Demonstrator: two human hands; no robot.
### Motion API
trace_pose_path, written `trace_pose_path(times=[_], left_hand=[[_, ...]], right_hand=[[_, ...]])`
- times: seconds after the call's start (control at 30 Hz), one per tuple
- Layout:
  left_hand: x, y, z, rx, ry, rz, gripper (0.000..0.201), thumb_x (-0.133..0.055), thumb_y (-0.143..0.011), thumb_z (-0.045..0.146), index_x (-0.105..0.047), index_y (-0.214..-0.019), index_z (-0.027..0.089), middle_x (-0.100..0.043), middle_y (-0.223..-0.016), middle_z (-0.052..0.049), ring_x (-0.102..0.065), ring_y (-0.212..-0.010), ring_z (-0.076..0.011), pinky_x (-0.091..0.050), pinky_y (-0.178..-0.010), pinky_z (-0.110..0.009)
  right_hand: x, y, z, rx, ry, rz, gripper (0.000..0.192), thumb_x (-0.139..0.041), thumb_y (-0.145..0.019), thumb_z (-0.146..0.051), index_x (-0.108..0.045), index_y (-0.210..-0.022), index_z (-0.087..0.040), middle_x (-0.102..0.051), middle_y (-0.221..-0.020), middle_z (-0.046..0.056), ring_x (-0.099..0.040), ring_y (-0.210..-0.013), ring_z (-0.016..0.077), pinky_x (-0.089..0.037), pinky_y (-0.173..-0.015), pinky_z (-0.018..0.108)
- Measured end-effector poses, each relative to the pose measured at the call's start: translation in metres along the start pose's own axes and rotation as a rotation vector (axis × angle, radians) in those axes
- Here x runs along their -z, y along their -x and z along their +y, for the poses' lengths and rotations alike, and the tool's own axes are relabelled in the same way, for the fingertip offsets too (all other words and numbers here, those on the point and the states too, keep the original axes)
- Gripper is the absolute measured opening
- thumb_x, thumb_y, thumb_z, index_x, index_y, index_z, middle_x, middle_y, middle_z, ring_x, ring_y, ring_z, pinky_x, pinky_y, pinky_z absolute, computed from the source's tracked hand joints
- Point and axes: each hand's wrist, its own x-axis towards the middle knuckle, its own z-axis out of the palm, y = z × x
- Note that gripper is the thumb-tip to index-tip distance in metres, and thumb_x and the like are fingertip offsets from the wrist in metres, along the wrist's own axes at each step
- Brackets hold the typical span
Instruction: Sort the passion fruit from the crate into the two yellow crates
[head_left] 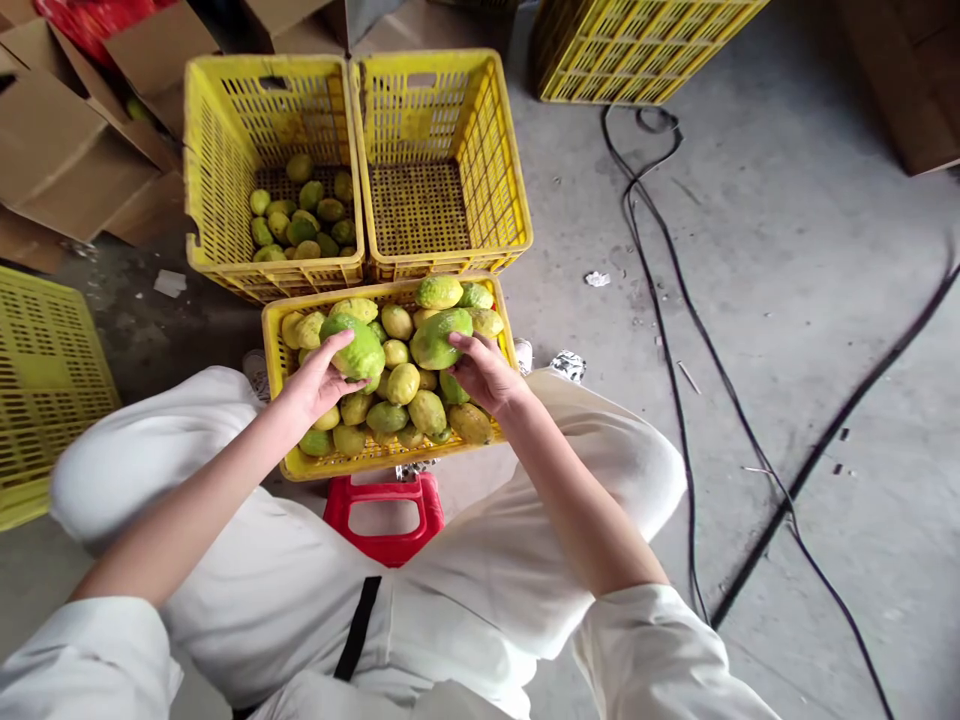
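My left hand (316, 385) is closed around a large bumpy green lemon-like fruit (355, 352), its thumb on top. Another big green lemon-like fruit (439, 340) is in my right hand (489, 374), gripped with the thumb over its right end. Both hands are above a shallow yellow crate (390, 464) full of yellow and green fruit (403, 383). Behind it, the left deep yellow crate (202, 160) has a layer of similar fruit (303, 226) in the bottom. The right deep crate (491, 150) shows no fruit on its slatted base.
A red plastic stool (431, 515) shows between my knees. Cardboard boxes (67, 150) stand at the back left. Yellow crates are at the left edge (49, 390) and top right (637, 50). Black cables (679, 290) cross the concrete floor on the right.
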Motion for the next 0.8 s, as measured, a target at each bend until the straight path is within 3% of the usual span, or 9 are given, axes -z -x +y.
trace_pose_path(times=[0.23, 0.53, 0.8], left_hand=[[-0.002, 0.004, 0.002, -0.011, -0.047, 0.012, 0.039, -0.081, -0.071, 0.023, -0.067, -0.108, 0.018, -0.075, -0.099, -0.008, -0.071, -0.099, -0.0247, -0.063, -0.077, -0.032], [-0.006, 0.003, 0.001, 0.050, -0.017, 0.022, 0.021, -0.078, -0.072, 0.020, -0.067, -0.090, 0.017, -0.073, -0.090, -0.007, -0.070, -0.079, -0.0191, -0.062, -0.063, -0.031], [-0.004, 0.002, 0.000, 0.047, -0.032, -0.012, 0.033, -0.083, -0.065, 0.022, -0.066, -0.093, 0.017, -0.073, -0.085, -0.005, -0.070, -0.072, -0.0192, -0.061, -0.065, -0.034]], right_hand=[[-0.003, 0.005, -0.002, -0.100, -0.028, -0.055, 0.046, -0.084, -0.059, -0.030, -0.058, -0.098, -0.029, -0.070, -0.099, -0.001, -0.067, -0.103, 0.0260, -0.061, -0.085, 0.045], [-0.010, 0.007, -0.006, -0.065, 0.007, -0.021, 0.033, -0.081, -0.064, -0.030, -0.063, -0.090, -0.027, -0.072, -0.092, 0.003, -0.065, -0.112, 0.0295, -0.061, -0.089, 0.041], [-0.010, 0.009, -0.004, -0.106, 0.017, -0.107, 0.033, -0.079, -0.064, -0.032, -0.063, -0.093, -0.025, -0.074, -0.096, 0.001, -0.069, -0.102, 0.0251, -0.061, -0.088, 0.038]])
